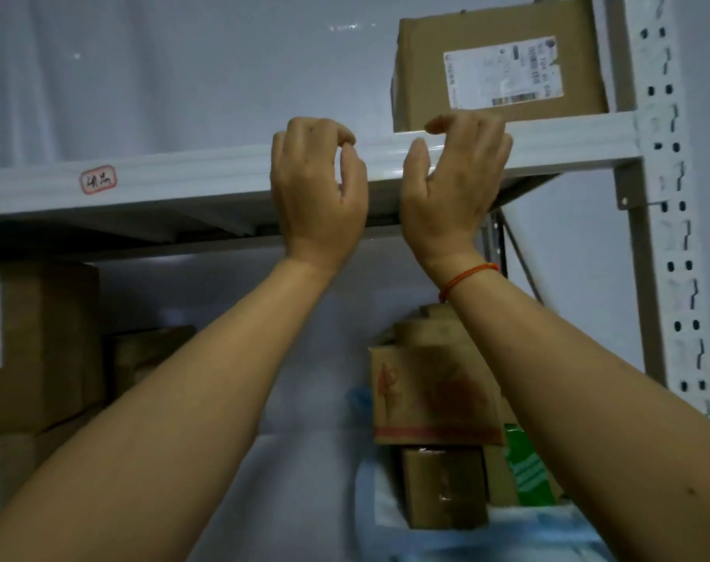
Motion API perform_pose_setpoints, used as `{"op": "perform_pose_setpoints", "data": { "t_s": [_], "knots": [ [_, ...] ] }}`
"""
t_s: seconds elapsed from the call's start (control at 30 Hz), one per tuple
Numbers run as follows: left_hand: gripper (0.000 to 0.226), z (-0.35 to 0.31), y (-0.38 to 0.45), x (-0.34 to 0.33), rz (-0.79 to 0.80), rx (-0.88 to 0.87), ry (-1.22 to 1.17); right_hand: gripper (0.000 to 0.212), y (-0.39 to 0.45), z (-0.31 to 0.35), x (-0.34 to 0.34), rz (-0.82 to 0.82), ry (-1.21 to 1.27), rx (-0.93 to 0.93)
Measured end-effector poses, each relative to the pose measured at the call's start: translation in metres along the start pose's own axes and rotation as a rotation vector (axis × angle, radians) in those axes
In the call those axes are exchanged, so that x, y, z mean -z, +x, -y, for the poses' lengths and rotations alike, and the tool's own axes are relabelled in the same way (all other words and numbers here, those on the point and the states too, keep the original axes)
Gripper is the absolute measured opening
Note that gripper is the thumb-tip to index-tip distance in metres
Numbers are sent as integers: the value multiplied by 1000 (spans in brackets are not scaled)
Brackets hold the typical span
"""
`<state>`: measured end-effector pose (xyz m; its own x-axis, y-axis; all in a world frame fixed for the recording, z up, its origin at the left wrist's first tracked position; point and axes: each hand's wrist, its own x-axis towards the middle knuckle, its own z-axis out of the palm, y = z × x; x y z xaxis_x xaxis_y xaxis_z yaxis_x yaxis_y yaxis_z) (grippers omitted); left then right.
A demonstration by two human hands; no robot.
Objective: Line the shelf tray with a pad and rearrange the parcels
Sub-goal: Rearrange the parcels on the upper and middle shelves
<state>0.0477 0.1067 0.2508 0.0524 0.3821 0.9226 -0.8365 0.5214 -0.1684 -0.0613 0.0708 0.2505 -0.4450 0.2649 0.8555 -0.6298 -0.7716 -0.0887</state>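
The white upper shelf tray (183, 180) crosses the view at hand height. A cardboard parcel (495, 62) with a white shipping label stands on its right end. My left hand (316, 184) is raised in front of the shelf's front edge, fingers loosely curled toward the thumb with a gap and nothing in them. My right hand (454, 176), a red cord on its wrist, is just below the parcel's lower left corner. Its fingers are bent forward and the thumb is apart, and it holds nothing. No pad is visible; the tray's top surface is hidden from below.
A red-framed sticker (98, 179) marks the shelf edge at left. The perforated upright post (669, 196) stands at right. On the lower shelf are a large box (37, 346), a printed carton (430, 395), a small box (442, 486) and a green packet (525, 468).
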Motion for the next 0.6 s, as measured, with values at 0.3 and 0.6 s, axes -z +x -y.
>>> {"op": "perform_pose_setpoints", "data": {
  "t_s": [0.3, 0.6],
  "knots": [
    [24, 115, -54, 112, 121, 213, 136, 23, -127, 91, -64, 272, 241, -30],
    [28, 211, -109, 190, 555, 961, 442, 44, -263, 91, -142, 1275, -84, -265]
  ]
}}
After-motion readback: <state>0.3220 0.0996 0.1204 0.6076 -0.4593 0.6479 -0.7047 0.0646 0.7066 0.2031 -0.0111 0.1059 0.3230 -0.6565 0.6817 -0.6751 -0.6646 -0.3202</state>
